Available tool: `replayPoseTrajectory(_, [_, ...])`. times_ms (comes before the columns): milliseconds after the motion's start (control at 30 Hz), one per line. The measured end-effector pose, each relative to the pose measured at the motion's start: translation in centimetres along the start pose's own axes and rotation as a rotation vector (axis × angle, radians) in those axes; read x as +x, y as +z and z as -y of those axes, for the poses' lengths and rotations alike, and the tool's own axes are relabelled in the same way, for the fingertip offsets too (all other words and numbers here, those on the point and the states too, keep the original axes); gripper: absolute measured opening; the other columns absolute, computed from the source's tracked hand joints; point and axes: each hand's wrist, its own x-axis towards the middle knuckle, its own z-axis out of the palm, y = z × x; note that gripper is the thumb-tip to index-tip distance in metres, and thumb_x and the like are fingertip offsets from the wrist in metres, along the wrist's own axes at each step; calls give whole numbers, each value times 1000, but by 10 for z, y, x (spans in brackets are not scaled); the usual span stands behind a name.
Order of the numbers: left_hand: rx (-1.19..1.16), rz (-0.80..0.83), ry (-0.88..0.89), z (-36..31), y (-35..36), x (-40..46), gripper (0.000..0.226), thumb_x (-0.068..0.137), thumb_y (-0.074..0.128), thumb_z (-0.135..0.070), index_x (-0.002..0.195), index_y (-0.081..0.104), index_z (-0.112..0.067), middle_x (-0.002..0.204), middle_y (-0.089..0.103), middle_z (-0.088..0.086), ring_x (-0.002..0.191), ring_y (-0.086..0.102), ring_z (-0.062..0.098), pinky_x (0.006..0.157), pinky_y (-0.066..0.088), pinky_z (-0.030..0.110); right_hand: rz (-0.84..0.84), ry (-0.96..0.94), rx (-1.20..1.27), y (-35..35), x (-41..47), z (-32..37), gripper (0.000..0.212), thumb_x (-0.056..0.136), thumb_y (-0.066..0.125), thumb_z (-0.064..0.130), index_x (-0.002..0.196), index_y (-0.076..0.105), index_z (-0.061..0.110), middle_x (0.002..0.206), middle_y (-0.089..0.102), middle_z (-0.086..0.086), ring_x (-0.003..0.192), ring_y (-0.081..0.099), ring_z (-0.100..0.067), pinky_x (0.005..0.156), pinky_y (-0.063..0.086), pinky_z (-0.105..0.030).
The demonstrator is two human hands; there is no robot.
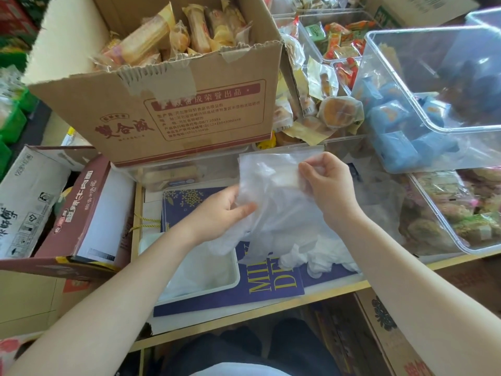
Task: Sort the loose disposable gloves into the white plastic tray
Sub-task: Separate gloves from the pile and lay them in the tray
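Both my hands hold up a thin clear disposable glove [273, 185] above the table. My left hand [225, 210] pinches its left edge between thumb and fingers. My right hand [325, 180] grips its upper right part with curled fingers. The glove's fingers hang down towards a loose heap of more clear gloves [320, 253] lying on a dark blue printed card. The white plastic tray [235, 278] sits to the lower left of the heap, under my left forearm, with some thin clear gloves inside it.
A large open cardboard box [173, 104] of wrapped snacks stands behind the glove. Clear plastic bins [433, 126] of packaged pastries fill the right side. A brown carton [81, 213] and a white carton [27, 196] lie to the left. The table's wooden front edge [271, 316] runs below.
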Motion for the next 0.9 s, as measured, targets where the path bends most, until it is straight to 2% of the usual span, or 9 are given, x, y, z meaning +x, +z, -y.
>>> replayPoseTrajectory(67, [-63, 8, 15, 0, 0, 0, 26, 93, 56, -28, 118, 55, -23, 108, 68, -14, 98, 63, 2, 87, 47, 25, -17, -12, -21, -1, 2, -2, 19, 87, 61, 11, 71, 57, 21, 60, 54, 8, 53, 46, -7, 52, 39, -23])
replayPoseTrajectory(167, [-152, 72, -14, 4, -3, -2, 21, 97, 44, -8, 112, 56, -17, 88, 68, -18, 77, 61, -6, 69, 44, 11, -22, -21, -30, -5, 4, -6, 19, 85, 63, 12, 70, 58, 22, 57, 53, 14, 55, 46, -5, 55, 39, -22])
replayPoseTrajectory(333, [-22, 190, -140, 21, -12, -2, 18, 86, 49, -7, 93, 61, -20, 92, 66, -7, 86, 59, 9, 84, 42, 27, -9, -62, -17, -10, 6, -15, 21, 86, 63, 10, 70, 57, 23, 50, 52, 21, 49, 42, 1, 56, 36, -21])
replayPoseTrajectory(400, [-56, 123, -178, 16, -8, 3, 23, 82, 45, -17, 96, 61, -25, 99, 64, -9, 93, 57, 6, 86, 40, 20, 5, -90, -44, -11, 7, -17, 18, 86, 62, 10, 72, 58, 20, 53, 54, 18, 49, 43, 1, 55, 36, -20])
replayPoseTrajectory(500, [-87, -76, -187, 1, 5, 16, 29, 86, 51, -48, 102, 61, -26, 99, 64, -11, 94, 58, 7, 88, 42, 29, 62, -140, -110, -10, 6, -15, 9, 87, 62, 11, 79, 59, 13, 64, 55, 12, 52, 44, 3, 54, 38, -13])
replayPoseTrajectory(600, [32, -265, -177, -3, 23, 28, 28, 93, 48, -44, 106, 58, -22, 101, 63, -6, 95, 58, 14, 87, 43, 34, 94, -127, -119, -12, 11, -14, 13, 88, 62, 12, 77, 57, 17, 67, 56, 11, 53, 45, 4, 56, 38, -13])
replayPoseTrajectory(700, [-37, -354, -152, -2, 38, 32, 19, 96, 47, -34, 82, 52, -23, 78, 58, -4, 75, 52, 16, 70, 39, 34, 123, -129, -117, -18, 16, -13, 6, 88, 62, 15, 86, 57, 14, 66, 53, 5, 53, 42, -1, 57, 39, -21])
replayPoseTrajectory(833, [-146, -490, -154, 0, 47, 33, 27, 94, 48, -39, 90, 52, -12, 82, 55, 6, 77, 49, 17, 77, 41, 41, 207, 73, -57, -28, 23, -20, 72, 80, 71, 34, 140, 31, 23, 75, 48, -1, 66, 48, -7, 61, 41, -17])
replayPoseTrajectory(900, [-141, -553, -163, 1, 49, 34, 26, 95, 47, -36, 86, 49, -11, 79, 52, 6, 75, 46, 17, 76, 40, 40, 346, 235, -68, -35, 26, -27, 87, 65, 77, 51, 137, 41, 17, 101, 63, 0, 93, 59, -11, 82, 49, -25])
